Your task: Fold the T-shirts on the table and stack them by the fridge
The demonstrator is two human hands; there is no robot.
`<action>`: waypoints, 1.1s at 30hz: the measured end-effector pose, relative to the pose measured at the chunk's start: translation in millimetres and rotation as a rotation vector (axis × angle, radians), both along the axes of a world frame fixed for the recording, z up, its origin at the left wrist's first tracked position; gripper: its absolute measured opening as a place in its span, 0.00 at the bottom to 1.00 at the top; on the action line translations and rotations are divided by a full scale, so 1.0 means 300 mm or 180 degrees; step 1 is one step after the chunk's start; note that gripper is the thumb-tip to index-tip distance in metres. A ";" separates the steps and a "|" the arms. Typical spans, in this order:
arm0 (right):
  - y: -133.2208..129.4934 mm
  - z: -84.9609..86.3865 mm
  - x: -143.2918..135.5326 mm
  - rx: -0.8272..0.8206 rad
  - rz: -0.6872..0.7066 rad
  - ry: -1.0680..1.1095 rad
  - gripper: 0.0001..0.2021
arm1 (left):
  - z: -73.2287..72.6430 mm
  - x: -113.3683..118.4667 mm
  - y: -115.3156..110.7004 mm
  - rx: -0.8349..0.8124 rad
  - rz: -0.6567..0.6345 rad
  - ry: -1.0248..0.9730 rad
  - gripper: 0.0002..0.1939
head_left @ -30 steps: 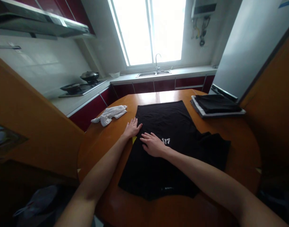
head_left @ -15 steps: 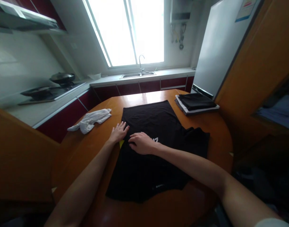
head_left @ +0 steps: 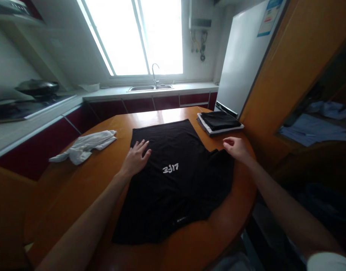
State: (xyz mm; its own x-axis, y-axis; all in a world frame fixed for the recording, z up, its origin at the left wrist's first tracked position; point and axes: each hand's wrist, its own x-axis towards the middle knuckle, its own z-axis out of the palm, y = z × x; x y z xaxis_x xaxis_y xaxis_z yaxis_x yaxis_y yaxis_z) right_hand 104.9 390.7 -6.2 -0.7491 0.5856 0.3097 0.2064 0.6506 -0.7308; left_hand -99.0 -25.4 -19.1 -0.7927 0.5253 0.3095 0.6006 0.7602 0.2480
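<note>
A black T-shirt [head_left: 178,192] with white lettering on it lies spread on the round wooden table [head_left: 68,188]. My left hand [head_left: 135,158] rests flat on the shirt's left edge, its fingers spread. At the shirt's right side, my right hand [head_left: 237,149] is just over the bunched sleeve, with fingers curled toward the thumb. Whether cloth is caught between those fingertips cannot be made out. Smaller white print shows near the shirt's front edge.
A crumpled white cloth [head_left: 86,146] lies on the table's left. Folded dark and white garments [head_left: 219,122] are stacked at the back right. Beyond are a counter with a sink [head_left: 150,88], a wok [head_left: 37,88] on the stove, and a refrigerator [head_left: 232,64].
My right hand has moved from the shirt's left side across to the right sleeve, uncovering the white lettering. My left hand stays at the left edge. The view has turned slightly right.
</note>
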 end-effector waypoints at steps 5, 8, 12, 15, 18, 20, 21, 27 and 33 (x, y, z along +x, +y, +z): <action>0.166 -0.176 0.146 0.0068 -0.0682 -0.0465 0.14 | -0.036 0.123 0.112 -0.0387 -0.0937 -0.0280 0.30; 0.148 -0.226 0.178 0.0220 -0.0639 -0.0668 0.16 | -0.079 0.154 0.135 -0.0763 -0.1052 -0.0348 0.30; 0.084 -0.219 0.174 0.0542 -0.0786 -0.0903 0.19 | -0.106 0.155 0.134 -0.0963 -0.1036 -0.0301 0.31; 0.052 -0.198 0.165 0.0684 -0.0899 -0.1023 0.16 | -0.104 0.150 0.132 -0.0993 -0.1032 -0.0291 0.32; 0.048 -0.189 0.159 0.0505 -0.0852 -0.0968 0.08 | -0.100 0.150 0.133 -0.0967 -0.1036 -0.0298 0.32; 0.050 -0.181 0.157 0.0217 -0.0697 -0.0660 0.05 | -0.099 0.151 0.133 -0.0951 -0.1033 -0.0316 0.32; 0.047 -0.173 0.156 0.0070 -0.0617 -0.0426 0.05 | -0.098 0.152 0.133 -0.0948 -0.1028 -0.0328 0.32; -0.111 -0.032 0.149 -0.0101 -0.0199 0.0828 0.07 | -0.091 0.161 0.135 -0.0894 -0.1018 -0.0334 0.31; -0.454 0.034 0.140 0.0126 0.1364 0.0483 0.02 | -0.095 0.155 0.131 -0.0954 -0.1023 -0.0333 0.32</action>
